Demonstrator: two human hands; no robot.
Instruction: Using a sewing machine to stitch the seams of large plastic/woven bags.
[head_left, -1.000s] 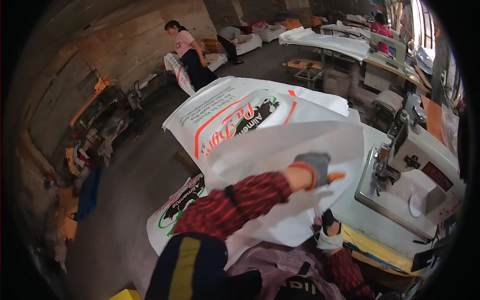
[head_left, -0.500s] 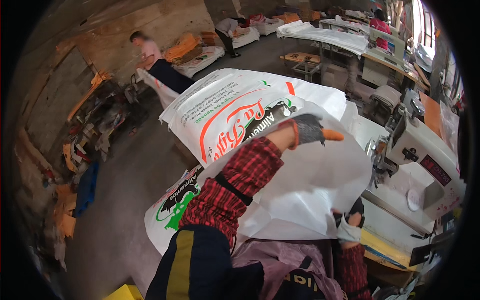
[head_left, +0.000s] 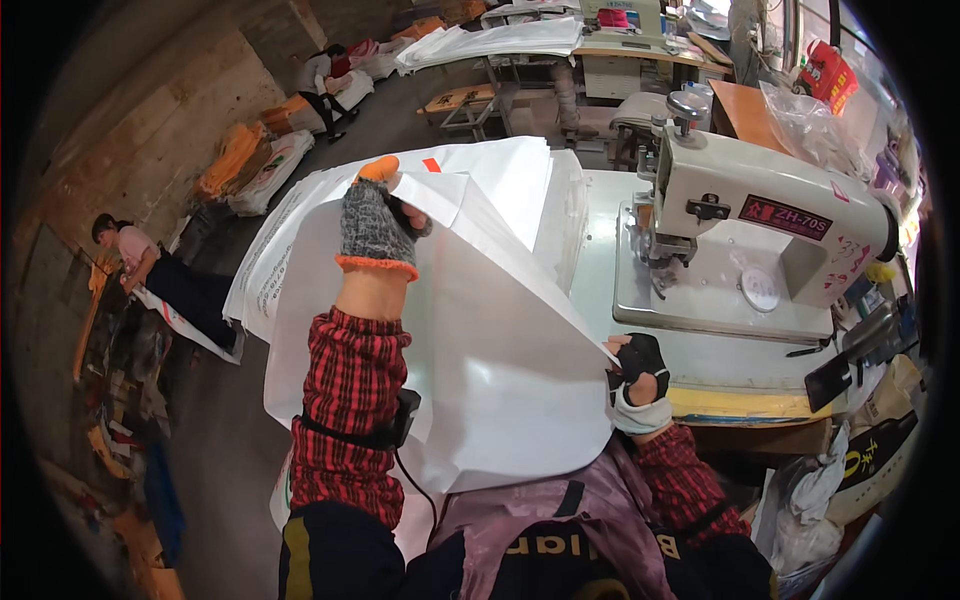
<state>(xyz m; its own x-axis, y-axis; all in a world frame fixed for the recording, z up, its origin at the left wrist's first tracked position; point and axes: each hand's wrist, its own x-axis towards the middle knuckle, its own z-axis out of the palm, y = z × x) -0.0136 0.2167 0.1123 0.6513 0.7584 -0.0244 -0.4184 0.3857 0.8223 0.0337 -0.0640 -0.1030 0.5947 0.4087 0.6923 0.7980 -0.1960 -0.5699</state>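
Note:
A large white woven sack (head_left: pixel 490 340) spreads over my lap, its plain side up. My left hand (head_left: pixel 382 220), in a grey knit glove with orange tips and cuff, is closed on the sack's far edge. My right hand (head_left: pixel 638 378), in a black fingerless glove with a pale wrist wrap, pinches the sack's right edge beside the table front. Both forearms wear red and black plaid sleeves. Beneath and beyond the sack lies a pile of printed white sacks (head_left: pixel 510 170). To the right stands a white industrial sewing machine (head_left: pixel 760 195); neither hand touches it.
The machine's table has a yellow front edge (head_left: pixel 740 402). A dark flat device (head_left: pixel 828 380) juts out at its right. Bags and wrapped goods (head_left: pixel 805 525) crowd the lower right. More sacks (head_left: pixel 490 42) lie on a far table. Two people (head_left: pixel 140 255) (head_left: pixel 320 85) work at the left and back.
My view has turned right, bringing the sewing machine more fully into sight. My left hand has gone from a pointing reach over the sacks to gripping the sack's edge, which is now raised.

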